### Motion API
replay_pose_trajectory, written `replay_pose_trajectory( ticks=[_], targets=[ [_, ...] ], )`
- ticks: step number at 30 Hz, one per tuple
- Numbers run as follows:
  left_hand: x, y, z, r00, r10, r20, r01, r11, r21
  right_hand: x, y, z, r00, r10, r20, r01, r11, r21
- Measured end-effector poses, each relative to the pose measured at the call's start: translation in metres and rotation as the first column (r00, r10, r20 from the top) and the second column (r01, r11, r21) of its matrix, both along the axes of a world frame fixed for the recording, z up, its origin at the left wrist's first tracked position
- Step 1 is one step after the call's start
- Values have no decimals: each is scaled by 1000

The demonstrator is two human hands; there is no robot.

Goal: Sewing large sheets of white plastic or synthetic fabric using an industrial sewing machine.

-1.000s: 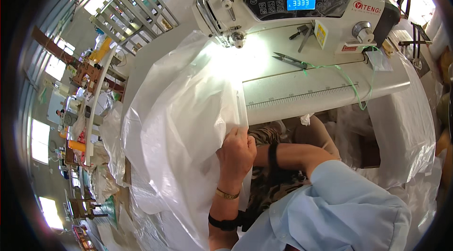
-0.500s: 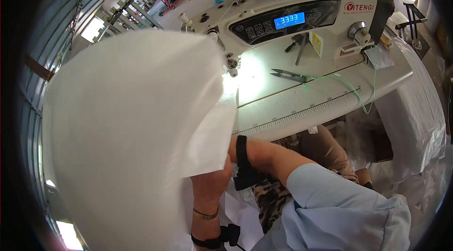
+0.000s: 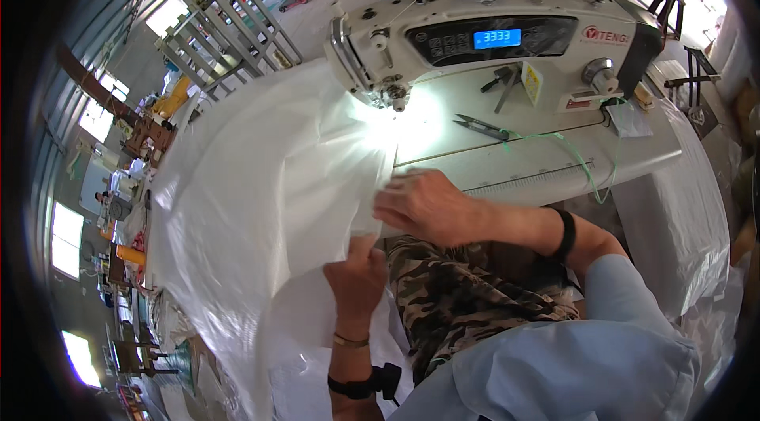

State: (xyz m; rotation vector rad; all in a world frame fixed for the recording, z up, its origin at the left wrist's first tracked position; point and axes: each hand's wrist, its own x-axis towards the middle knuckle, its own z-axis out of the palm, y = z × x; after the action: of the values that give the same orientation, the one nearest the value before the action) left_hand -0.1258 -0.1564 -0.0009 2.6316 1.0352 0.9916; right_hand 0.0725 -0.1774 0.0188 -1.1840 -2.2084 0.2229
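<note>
A large sheet of white, slightly shiny material spreads over the left side of the sewing machine's bed and hangs down toward my lap. My left hand is closed in a fist on the sheet's near right edge. Just above and to its right, my right hand pinches the same edge, its fingertips partly hidden. Beyond both hands stands the white sewing machine, its lamp shining on the sheet around the needle area. Glare hides whether the sheet lies under the presser foot.
Thread snips on a green cord lie on the machine bed, right of the needle. A ruler scale runs along the bed's front edge. More white sheeting hangs at the right. A metal frame stands behind.
The sheet, raised high in front of the machine before, has come down flat to the left, uncovering the machine head. My right hand has moved up and right into view from behind the left.
</note>
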Motion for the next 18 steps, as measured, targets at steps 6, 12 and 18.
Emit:
replay_pose_trajectory(
  ticks=[6, 12, 18],
  targets=[
    [43, -46, -29, 991, -14, -135, 10, 1000, -29, -44, 85, -21, 994, 97, 49, -97, 995, 6],
    [41, -41, -31, 984, 22, -177, -27, 999, -22, 13, 79, -13, 988, -87, 129, 59, 977, 207],
    [39, -38, -37, 987, -40, -154, 32, 998, -50, 58, 27, -38, 919, -346, 188, 321, 935, 152]
  ],
)
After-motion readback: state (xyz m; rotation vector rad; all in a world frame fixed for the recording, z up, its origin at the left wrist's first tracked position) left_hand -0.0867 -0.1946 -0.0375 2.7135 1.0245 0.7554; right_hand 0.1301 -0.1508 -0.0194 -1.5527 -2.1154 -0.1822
